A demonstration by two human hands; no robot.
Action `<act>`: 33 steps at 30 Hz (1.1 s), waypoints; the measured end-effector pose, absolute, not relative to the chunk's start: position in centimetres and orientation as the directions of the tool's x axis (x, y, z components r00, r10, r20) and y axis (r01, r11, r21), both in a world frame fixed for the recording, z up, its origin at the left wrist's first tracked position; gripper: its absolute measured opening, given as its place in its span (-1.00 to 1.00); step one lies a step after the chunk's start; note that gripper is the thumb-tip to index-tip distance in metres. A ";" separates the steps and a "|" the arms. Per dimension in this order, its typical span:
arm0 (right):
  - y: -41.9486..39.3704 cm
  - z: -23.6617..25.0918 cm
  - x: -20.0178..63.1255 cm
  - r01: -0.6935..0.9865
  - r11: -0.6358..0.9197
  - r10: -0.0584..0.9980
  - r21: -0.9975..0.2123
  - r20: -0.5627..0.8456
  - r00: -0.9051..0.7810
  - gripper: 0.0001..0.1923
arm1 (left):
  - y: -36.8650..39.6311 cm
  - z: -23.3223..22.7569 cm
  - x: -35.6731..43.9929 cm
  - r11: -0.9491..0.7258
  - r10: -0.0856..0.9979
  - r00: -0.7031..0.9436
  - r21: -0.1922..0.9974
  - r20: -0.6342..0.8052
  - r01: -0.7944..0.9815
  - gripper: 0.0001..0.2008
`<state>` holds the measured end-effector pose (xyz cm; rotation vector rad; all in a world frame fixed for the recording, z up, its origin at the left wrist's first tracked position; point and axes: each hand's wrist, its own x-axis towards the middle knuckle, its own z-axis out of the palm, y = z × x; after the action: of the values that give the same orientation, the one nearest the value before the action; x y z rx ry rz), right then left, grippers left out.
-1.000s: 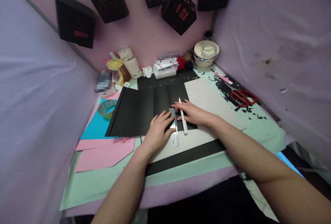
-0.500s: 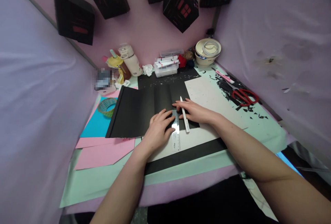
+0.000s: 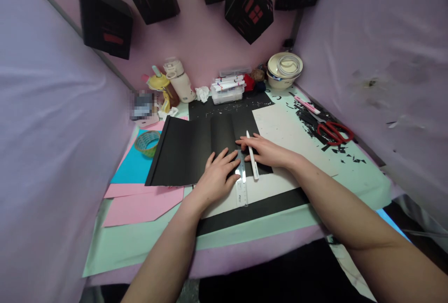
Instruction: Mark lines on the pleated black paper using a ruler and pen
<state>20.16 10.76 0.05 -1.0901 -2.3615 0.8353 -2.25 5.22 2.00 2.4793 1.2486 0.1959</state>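
My left hand [image 3: 217, 177] lies open with its fingers spread on a folded sheet of black card [image 3: 187, 149]. Its fingertips and thumb rest at the left edge of a clear ruler [image 3: 241, 193], which runs from the black card onto the white board beneath. On the ruler's other side, my right hand [image 3: 268, 150] holds a white pen [image 3: 252, 160] between its fingers, the pen tilted and pointing away from me. The right fingertips touch the black card near the ruler's far end. Part of the ruler is hidden under my left fingers.
Red-handled scissors [image 3: 334, 133], a pink cutter [image 3: 307, 105] and black scraps lie right. A tape roll [image 3: 147, 144] sits on blue paper left, above pink sheets [image 3: 143, 207]. Behind stand a marker box [image 3: 228, 94], bottles [image 3: 180, 79] and bowls [image 3: 280, 81]. Black paper boxes [image 3: 249, 9] hang above.
The view has shifted slightly, so everything appears a little further right. My hands, the ruler and the pen keep nearly the same places on the card.
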 end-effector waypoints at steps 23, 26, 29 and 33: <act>10.8 0.0 20.2 0.541 0.533 0.777 -0.651 0.123 -0.617 -0.80 | 5.3 1.4 -2.3 -0.532 0.817 0.575 0.346 -0.027 0.772 -0.57; 10.8 0.0 20.2 0.539 0.537 0.771 -0.649 0.120 -0.625 -0.77 | 5.3 1.5 -2.3 -0.533 0.818 0.575 0.333 -0.034 0.778 -0.57; 10.8 0.0 20.3 0.540 0.535 0.772 -0.649 0.117 -0.625 -0.76 | 5.2 1.7 -2.3 -0.527 0.822 0.568 0.321 -0.043 0.786 -0.57; 10.9 -0.1 20.3 0.538 0.542 0.767 -0.646 0.118 -0.631 -0.71 | 5.2 1.8 -2.3 -0.524 0.824 0.565 0.307 -0.054 0.794 -0.57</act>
<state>20.28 10.87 -0.10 -1.0669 -2.3938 0.8094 -2.31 5.17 1.76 2.5043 1.3330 0.1401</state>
